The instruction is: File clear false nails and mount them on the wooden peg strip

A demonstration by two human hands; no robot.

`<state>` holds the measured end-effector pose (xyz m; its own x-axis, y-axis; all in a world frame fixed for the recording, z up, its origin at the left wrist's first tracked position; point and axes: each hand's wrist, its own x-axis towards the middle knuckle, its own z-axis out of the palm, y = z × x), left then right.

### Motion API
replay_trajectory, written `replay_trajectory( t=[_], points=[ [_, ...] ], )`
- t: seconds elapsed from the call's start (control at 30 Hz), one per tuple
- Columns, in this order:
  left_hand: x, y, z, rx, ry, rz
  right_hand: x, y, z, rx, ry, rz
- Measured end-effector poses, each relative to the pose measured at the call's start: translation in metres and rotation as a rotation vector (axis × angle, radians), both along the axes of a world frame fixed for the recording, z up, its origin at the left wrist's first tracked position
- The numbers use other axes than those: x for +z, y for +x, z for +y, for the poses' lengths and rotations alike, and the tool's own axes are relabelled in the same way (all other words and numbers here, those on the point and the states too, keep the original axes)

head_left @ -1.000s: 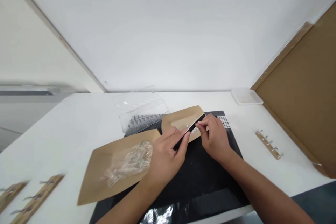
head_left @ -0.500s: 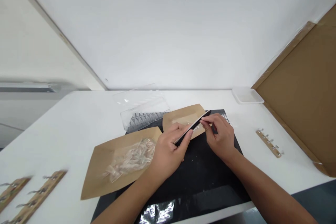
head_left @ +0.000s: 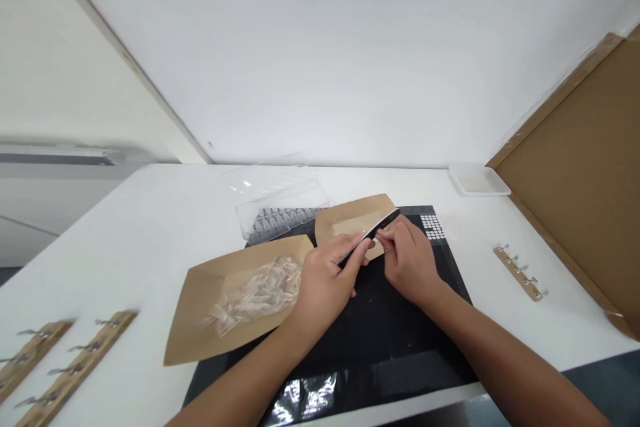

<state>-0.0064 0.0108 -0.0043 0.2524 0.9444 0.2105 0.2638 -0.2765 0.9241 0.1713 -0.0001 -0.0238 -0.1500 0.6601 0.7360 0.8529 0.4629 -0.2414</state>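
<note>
My left hand is shut around the lower end of a black nail file, which slants up and to the right. My right hand is at the file's upper part, its fingertips pinching a small pale piece, probably a clear nail tip, against the file. Below my left hand, a kraft paper tray holds a loose pile of clear nail tips. A second kraft paper tray lies partly under the file and my hands.
A black mat with a glossy patch lies under both hands, beside a white dotted sheet. A clear box of grey tips, a white tray, wooden strips with metal clips and a cardboard panel surround it.
My right fingertips have slid along the file toward my left hand, bringing my hands closer. The table scene has shifted slightly in view, as the camera moved.
</note>
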Motion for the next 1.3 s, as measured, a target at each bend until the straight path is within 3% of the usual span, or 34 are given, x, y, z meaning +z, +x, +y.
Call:
replay_trajectory(
  t=[0.1, 0.2, 0.3, 0.63, 0.77, 0.87, 1.3],
  points=[
    [0.000, 0.000, -0.002, 0.043, 0.107, 0.052, -0.001, -0.002, 0.004, -0.042, 0.044, -0.065],
    [0.001, -0.001, -0.004, 0.070, 0.198, 0.115, 0.000, -0.001, 0.009, -0.089, 0.050, 0.025],
    [0.003, -0.002, -0.005, 0.091, 0.242, 0.125, 0.002, -0.002, 0.011, -0.021, 0.011, 0.043],
    [0.005, -0.001, -0.007, 0.078, 0.161, 0.023, 0.012, -0.002, 0.011, 0.009, -0.015, 0.074],
    [0.004, 0.000, -0.010, 0.070, 0.142, 0.001, 0.015, -0.001, 0.012, -0.048, 0.016, 0.067],
    [0.005, 0.000, -0.010, 0.081, 0.172, 0.008, 0.017, -0.003, 0.010, -0.002, -0.039, 0.036],
    [0.004, 0.000, -0.008, 0.098, 0.327, 0.032, 0.016, -0.004, 0.011, -0.026, -0.027, 0.048]
  ],
)
